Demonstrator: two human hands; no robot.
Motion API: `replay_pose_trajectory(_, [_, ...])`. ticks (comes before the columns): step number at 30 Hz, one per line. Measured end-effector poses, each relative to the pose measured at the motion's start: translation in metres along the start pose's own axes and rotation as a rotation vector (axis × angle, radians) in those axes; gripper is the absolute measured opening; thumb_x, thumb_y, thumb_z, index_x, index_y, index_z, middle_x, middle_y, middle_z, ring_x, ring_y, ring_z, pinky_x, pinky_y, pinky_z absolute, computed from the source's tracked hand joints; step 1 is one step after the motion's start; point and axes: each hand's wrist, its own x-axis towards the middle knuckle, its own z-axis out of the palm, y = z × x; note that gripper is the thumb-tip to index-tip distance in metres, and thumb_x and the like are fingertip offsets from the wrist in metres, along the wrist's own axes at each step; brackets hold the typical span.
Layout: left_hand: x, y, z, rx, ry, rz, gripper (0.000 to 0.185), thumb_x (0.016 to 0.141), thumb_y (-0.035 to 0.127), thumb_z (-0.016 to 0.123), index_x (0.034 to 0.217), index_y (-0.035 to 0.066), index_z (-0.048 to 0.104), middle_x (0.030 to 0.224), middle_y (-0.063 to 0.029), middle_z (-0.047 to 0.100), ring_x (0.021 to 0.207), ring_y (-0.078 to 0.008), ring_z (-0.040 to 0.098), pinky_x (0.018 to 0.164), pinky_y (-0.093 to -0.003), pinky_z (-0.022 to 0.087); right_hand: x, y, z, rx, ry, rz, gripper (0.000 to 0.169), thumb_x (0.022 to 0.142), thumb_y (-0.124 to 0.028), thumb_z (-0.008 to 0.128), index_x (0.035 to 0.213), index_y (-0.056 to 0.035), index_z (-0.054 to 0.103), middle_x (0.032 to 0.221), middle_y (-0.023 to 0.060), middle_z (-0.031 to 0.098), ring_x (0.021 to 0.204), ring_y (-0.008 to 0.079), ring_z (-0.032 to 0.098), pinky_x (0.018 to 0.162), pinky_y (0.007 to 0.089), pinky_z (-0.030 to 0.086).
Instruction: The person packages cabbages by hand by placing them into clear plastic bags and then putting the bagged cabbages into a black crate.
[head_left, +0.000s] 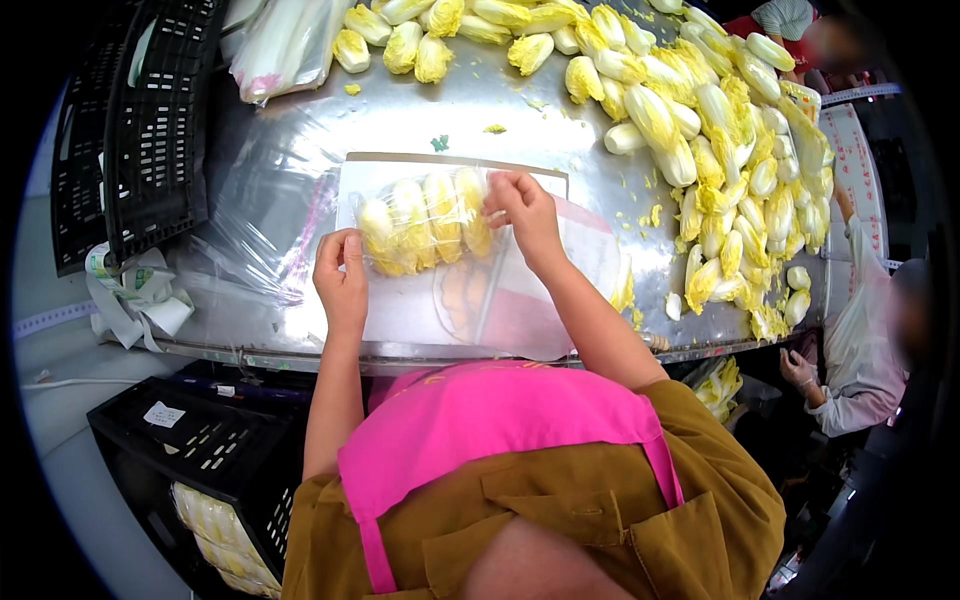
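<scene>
A clear plastic bag of several small napa cabbages (425, 217) lies on a flat printed sheet (525, 300) at the middle of the steel table. At the bag's left end, my left hand (341, 274) has its thumb and fingers closed on the plastic edge. My right hand (525, 214) pinches the bag's right end with thumb and forefinger, beside the rightmost cabbage. The cabbages sit side by side under the film. Flat clear bags (255, 225) with pink edges lie left of my left hand.
Loose cabbages (720, 172) are heaped at the right and along the back. A stack of clear bags (289, 52) and black plastic crates (157, 135) stand at the left. Another crate (217, 442) with packed cabbages is below the table edge. Co-workers (862, 337) are at the right.
</scene>
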Motion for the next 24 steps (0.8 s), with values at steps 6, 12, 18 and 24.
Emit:
replay_pose_trajectory(6, [0.006,0.002,0.006,-0.125,0.019,-0.036,0.025,0.097,0.019,0.049,0.089,-0.001,0.061,0.084,-0.0051,0.059,0.075,-0.0117,0.053,0.071,-0.0248,0.044,0.002,0.008,-0.009,-0.044,-0.051,-0.179,0.022,0.094,-0.024,0.052,0.099,-0.0038,0.058,0.088,0.0051,0.061,0.079,0.0124,0.058,0.071,0.0263,0.047])
replay_pose_trajectory(12, [0.005,0.004,0.008,-0.217,0.016,-0.167,0.031,0.098,0.023,0.045,0.085,-0.001,0.060,0.076,-0.0036,0.058,0.071,-0.0106,0.051,0.070,-0.0248,0.044,-0.023,-0.011,-0.008,-0.384,-0.065,-0.589,0.015,0.085,-0.015,0.064,0.093,-0.0033,0.059,0.088,0.0065,0.061,0.082,0.0128,0.057,0.074,0.0265,0.046])
replay_pose_trajectory(18, [0.006,0.012,0.011,-0.254,0.048,-0.172,0.033,0.099,0.026,0.044,0.086,0.000,0.059,0.078,-0.0025,0.057,0.072,-0.0096,0.050,0.068,-0.0245,0.042,-0.004,-0.005,0.000,0.031,0.033,-0.185,0.017,0.086,-0.017,0.066,0.096,-0.0052,0.059,0.090,0.0043,0.061,0.082,0.0097,0.055,0.073,0.0254,0.045])
replay_pose_trajectory(24, [0.009,0.005,0.010,-0.185,0.068,-0.113,0.033,0.100,0.026,0.043,0.086,0.000,0.058,0.074,-0.0022,0.054,0.070,-0.0093,0.049,0.066,-0.0245,0.042,-0.016,0.004,-0.003,-0.434,0.009,-0.384,0.017,0.089,-0.019,0.060,0.097,-0.0036,0.059,0.087,0.0043,0.063,0.080,0.0103,0.058,0.070,0.0249,0.046])
